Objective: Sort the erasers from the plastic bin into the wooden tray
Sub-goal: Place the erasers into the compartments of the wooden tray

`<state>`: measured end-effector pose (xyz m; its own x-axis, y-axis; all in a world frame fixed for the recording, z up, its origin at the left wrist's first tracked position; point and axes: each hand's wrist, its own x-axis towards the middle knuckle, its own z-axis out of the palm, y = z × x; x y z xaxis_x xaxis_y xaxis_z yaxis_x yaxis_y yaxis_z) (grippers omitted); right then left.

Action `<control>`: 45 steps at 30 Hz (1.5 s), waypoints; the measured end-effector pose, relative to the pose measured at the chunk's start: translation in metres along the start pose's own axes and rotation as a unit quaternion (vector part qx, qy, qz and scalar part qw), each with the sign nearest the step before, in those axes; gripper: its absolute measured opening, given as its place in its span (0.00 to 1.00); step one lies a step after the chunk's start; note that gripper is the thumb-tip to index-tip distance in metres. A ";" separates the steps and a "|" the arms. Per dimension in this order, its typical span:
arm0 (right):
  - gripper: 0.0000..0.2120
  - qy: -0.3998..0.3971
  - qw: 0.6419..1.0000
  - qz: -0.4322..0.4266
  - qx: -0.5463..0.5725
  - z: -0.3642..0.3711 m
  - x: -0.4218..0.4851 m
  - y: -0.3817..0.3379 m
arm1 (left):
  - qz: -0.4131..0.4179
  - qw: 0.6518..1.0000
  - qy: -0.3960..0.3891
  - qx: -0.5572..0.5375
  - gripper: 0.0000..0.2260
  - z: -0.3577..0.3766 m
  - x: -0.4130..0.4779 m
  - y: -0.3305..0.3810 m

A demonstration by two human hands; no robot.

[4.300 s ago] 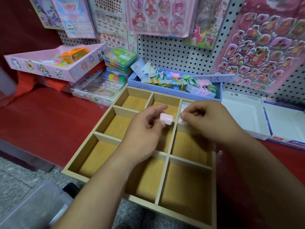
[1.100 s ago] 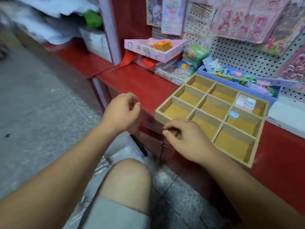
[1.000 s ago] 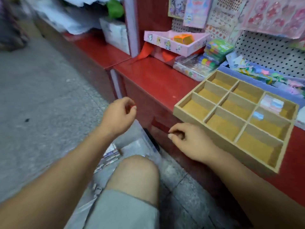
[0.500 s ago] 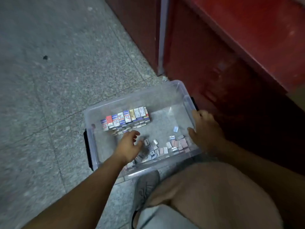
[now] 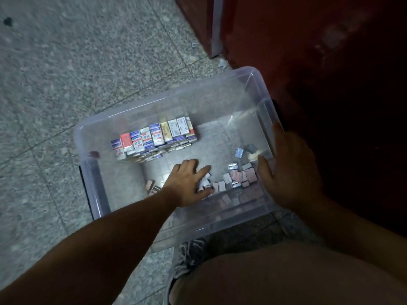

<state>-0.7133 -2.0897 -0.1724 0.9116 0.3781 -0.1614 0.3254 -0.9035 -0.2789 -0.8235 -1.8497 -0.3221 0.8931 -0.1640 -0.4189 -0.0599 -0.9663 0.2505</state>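
Observation:
A clear plastic bin [image 5: 167, 100] stands on the floor below me. A neat stack of boxed erasers [image 5: 154, 137] fills its far left part. Several loose small erasers [image 5: 240, 176], mostly pink and white, lie at the near right, with one blue eraser [image 5: 239, 152] apart from them. My left hand [image 5: 187, 181] is inside the bin, its fingers spread down onto the loose erasers at their left end. My right hand [image 5: 288, 170] rests on the bin's right rim, fingers straight and thumb inside the wall. The wooden tray is out of view.
A dark red cabinet front [image 5: 308, 51] rises right behind the bin. Grey speckled floor tiles [image 5: 66, 73] stretch to the left. My bare knee [image 5: 286, 271] and a shoe [image 5: 189, 254] sit just in front of the bin.
My view dropped from the counter and wooden tray to the bin on the floor. My left hand went down into the bin onto the loose erasers; my right hand came onto its right rim.

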 end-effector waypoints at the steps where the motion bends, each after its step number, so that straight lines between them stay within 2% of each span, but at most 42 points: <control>1: 0.37 0.001 1.000 0.002 0.002 0.000 0.000 0.000 | 0.017 1.000 -0.001 0.015 0.34 0.003 0.001 0.001; 4: 0.36 0.012 1.000 0.000 0.005 0.002 0.001 0.002 | 0.051 0.998 0.023 0.031 0.30 0.011 0.006 0.005; 7: 0.36 0.023 1.000 -0.010 0.009 0.004 0.003 0.004 | 0.064 0.998 0.008 0.029 0.25 0.014 0.011 0.009; 11: 0.36 0.033 0.999 -0.011 0.015 0.006 0.001 0.005 | 0.042 0.999 -0.028 -0.001 0.25 0.017 0.011 0.012; 17: 0.36 0.034 0.999 -0.015 0.015 0.007 0.001 0.006 | 0.006 0.996 -0.014 -0.083 0.21 0.020 0.011 0.016; 22: 0.36 0.033 0.999 -0.013 0.023 0.006 0.000 0.006 | 0.014 0.997 -0.012 -0.074 0.16 0.019 0.009 0.014; 26: 0.37 0.027 0.999 -0.015 0.023 0.007 0.000 0.007 | 0.007 0.997 -0.013 -0.078 0.18 0.013 0.008 0.014; 30: 0.38 0.026 0.999 -0.016 0.029 0.006 -0.001 0.006 | 0.014 0.992 -0.052 -0.112 0.20 0.008 0.005 0.019; 35: 0.38 0.026 0.999 -0.019 0.033 0.004 -0.001 0.006 | -0.029 0.984 -0.071 -0.159 0.16 0.003 0.004 0.025; 41: 0.36 0.017 0.999 -0.015 0.036 0.003 -0.001 0.006 | -0.083 0.983 -0.015 -0.166 0.15 -0.036 -0.003 0.025; 45: 0.37 -0.020 0.999 -0.011 0.028 0.000 -0.003 0.005 | -0.122 0.959 0.038 -0.254 0.18 -0.076 -0.015 0.026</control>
<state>-0.7146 -2.0958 -0.1736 0.8929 0.4071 -0.1922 0.3300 -0.8823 -0.3357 -0.8045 -1.8577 -0.2434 0.8839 0.0894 -0.4590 0.3635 -0.7488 0.5543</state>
